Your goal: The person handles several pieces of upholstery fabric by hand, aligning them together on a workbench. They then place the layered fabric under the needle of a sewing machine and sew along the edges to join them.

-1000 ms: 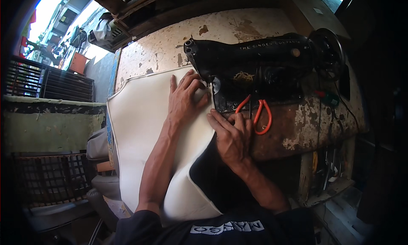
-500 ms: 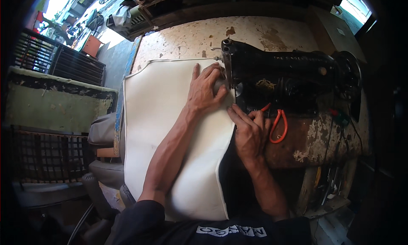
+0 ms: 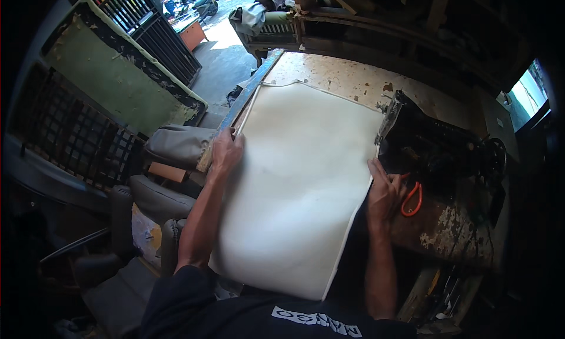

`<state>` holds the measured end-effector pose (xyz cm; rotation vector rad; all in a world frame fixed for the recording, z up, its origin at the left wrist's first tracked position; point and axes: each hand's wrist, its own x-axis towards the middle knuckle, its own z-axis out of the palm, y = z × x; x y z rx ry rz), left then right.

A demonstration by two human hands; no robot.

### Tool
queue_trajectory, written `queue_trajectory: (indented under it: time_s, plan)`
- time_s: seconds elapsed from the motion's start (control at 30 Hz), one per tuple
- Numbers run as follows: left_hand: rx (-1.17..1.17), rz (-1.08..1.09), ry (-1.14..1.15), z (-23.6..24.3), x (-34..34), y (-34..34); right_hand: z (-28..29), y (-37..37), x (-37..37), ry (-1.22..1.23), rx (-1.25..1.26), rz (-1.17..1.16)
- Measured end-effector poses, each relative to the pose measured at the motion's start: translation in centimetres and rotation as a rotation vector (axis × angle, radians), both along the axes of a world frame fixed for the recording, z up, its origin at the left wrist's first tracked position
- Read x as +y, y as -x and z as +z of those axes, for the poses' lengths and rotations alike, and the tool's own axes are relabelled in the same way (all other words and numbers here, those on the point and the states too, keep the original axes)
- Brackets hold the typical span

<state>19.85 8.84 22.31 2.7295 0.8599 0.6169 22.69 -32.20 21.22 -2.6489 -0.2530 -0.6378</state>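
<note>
A large cream-white upholstery panel (image 3: 300,174) with a corded edge spreads across the worktable, its lower end reaching down to my lap. My left hand (image 3: 226,153) is closed around the panel's left edge. On the right edge, just below the head of the black sewing machine (image 3: 421,130), my right hand (image 3: 385,192) pinches the border between fingers and thumb. The edge passes beside the needle area, where I cannot see the needle itself. Scissors with red handles (image 3: 413,200) lie right of my right hand, their blades mostly hidden.
The worn worktable (image 3: 347,74) has a blue left edge (image 3: 250,92). Left of it stand grey padded seat pieces (image 3: 179,145) and a green framed panel (image 3: 112,68). A wooden bench frame (image 3: 376,24) closes off the back. Tools fill a tray (image 3: 441,292) at lower right.
My left hand has left the needle area for the panel's left edge. My right hand stays near the machine on the right edge. The whole view has swung leftward.
</note>
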Motion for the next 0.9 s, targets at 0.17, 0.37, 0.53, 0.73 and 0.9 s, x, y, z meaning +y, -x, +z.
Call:
queue_trajectory:
  time_s: [0.17, 0.37, 0.53, 0.73, 0.9]
  plan:
    - [0.030, -0.127, 0.379, 2.2, 0.6, 0.9, 0.7, 4.3, 0.3, 0.108, -0.043, 0.054]
    - [-0.062, -0.233, 0.387, 5.8, 1.5, -2.7, -1.1, 19.3, 2.3, -0.667, 0.286, 0.118]
    - [-0.015, -0.254, 0.327, 4.9, 1.3, -4.0, -6.5, 22.7, 1.9, -0.821, 0.706, 0.096]
    - [0.051, -0.239, 0.199, 5.3, 2.9, -2.7, -10.0, 24.0, -0.2, -0.840, 0.852, 0.367]
    - [0.160, -0.275, 0.112, 1.6, 2.5, -1.3, -6.6, 21.9, -2.0, -0.676, 0.930, 0.224]
